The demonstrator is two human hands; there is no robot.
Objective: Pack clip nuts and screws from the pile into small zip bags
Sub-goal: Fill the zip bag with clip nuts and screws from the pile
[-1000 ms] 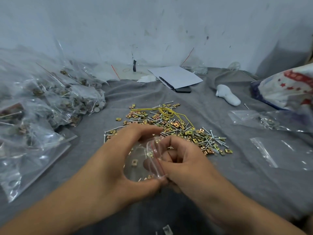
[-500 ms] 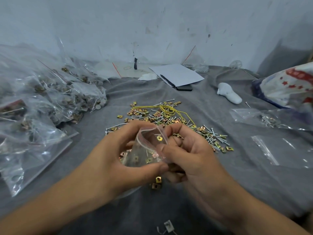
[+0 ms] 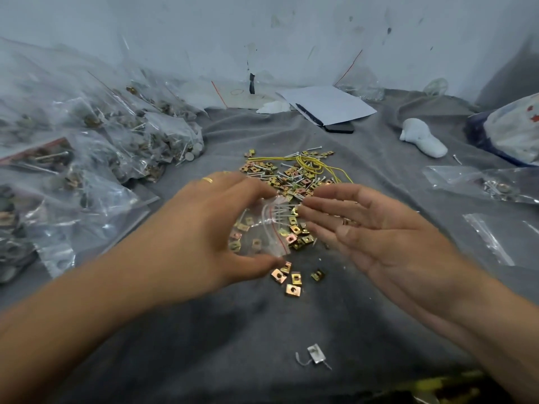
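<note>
A pile of brass clip nuts and silver screws (image 3: 288, 176) lies mid-cloth, with a yellow wire across it. My left hand (image 3: 204, 225) holds a small clear zip bag (image 3: 262, 228) with a red seal line between fingers and thumb; several clip nuts show inside it. My right hand (image 3: 379, 228) is beside the bag's mouth, fingers spread and palm turned inward, holding nothing that I can see. Several loose clip nuts (image 3: 287, 279) lie on the cloth just below the bag.
Filled bags (image 3: 87, 147) are heaped at the left. Other zip bags (image 3: 481, 185) lie at the right. Paper over a dark phone (image 3: 329, 106), a white lump (image 3: 423, 138) and a patterned sack (image 3: 516, 129) sit farther back. A small metal clip (image 3: 315, 354) lies near me.
My right hand has let go of the bag and opened, moving to the right. The bag now lies lower in my left hand, and a few clip nuts rest on the cloth below it.
</note>
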